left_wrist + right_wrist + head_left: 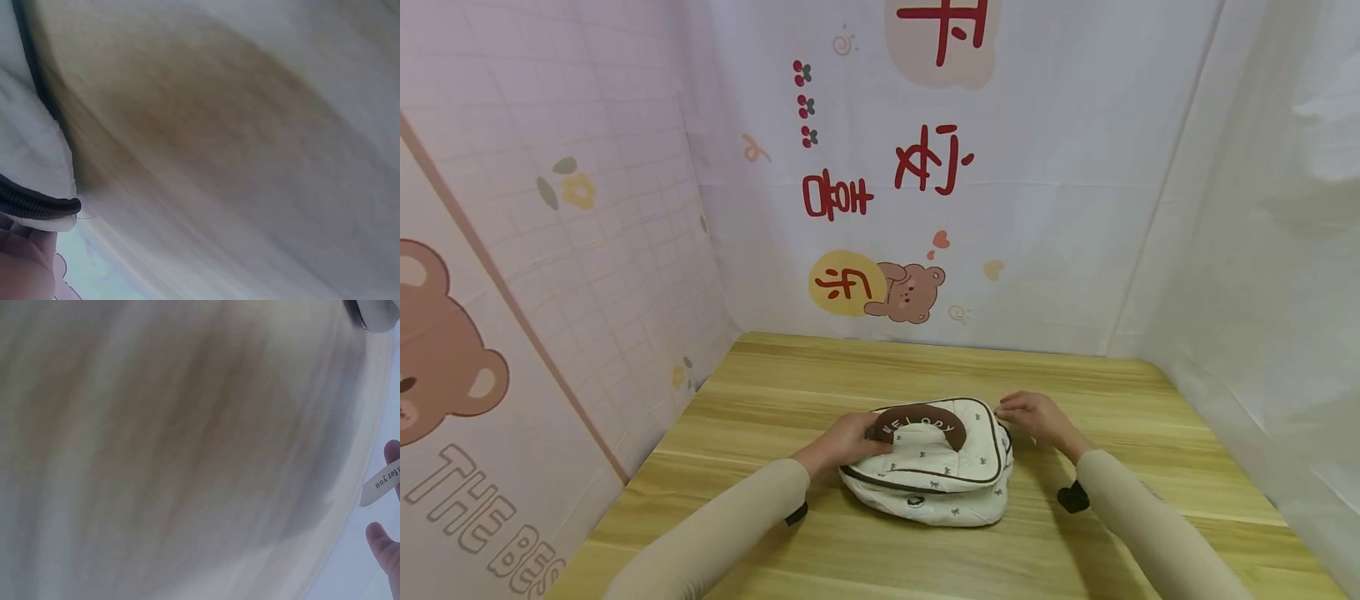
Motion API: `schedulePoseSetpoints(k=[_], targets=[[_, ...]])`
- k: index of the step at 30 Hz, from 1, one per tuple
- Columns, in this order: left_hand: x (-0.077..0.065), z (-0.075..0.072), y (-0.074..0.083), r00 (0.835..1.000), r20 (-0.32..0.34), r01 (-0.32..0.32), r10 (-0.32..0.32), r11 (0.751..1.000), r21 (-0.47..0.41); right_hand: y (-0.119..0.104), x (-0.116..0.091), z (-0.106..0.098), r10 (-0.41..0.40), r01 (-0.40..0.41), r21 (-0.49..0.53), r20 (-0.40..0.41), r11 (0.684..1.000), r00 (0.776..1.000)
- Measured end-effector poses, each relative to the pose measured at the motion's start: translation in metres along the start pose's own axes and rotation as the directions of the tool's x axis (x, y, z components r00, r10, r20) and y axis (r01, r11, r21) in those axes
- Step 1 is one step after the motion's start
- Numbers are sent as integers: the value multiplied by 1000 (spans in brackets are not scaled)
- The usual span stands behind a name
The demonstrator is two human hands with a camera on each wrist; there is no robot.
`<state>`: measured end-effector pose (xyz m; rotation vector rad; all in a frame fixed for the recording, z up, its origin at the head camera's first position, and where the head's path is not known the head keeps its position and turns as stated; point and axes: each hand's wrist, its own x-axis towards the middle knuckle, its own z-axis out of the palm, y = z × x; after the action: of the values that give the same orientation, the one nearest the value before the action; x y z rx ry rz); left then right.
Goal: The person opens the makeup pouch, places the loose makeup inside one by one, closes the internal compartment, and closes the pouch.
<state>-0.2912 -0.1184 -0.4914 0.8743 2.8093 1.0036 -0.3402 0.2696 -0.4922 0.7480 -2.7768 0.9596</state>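
A cream fabric zip bag (973, 467) with dark piping, small bow prints and a brown patch lettered MELODY lies on the table. My left hand (850, 437) grips its left end, thumb on the top panel. In the left wrist view, fingers (25, 250) curl beneath the bag's edge by a dark zipper (34, 203). My right hand (1033, 414) is at the bag's far right corner, fingertips right at the piping. The right wrist view shows a pale ribbon tag (382, 482) reading "for you" lying across a finger, with the thumb (381, 540) apart from it.
The bag lies on a wood-grain table (790, 367). Printed white cloth (1045, 167) hangs behind the table, and more cloth (617, 250) hangs on the left and right. A dark band (1073, 497) shows below the right wrist.
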Motion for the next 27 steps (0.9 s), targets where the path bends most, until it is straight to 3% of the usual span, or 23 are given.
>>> schedulePoseSetpoints(k=[18,27], targets=[[1,0,3,999,-14,34,-34,998,43,-5,-31,-11,-28,28,-24,-11,999,1000],[1,1,5,1000,-23,16,-14,998,61,-12,-54,-14,-48,48,-51,5,998,999]])
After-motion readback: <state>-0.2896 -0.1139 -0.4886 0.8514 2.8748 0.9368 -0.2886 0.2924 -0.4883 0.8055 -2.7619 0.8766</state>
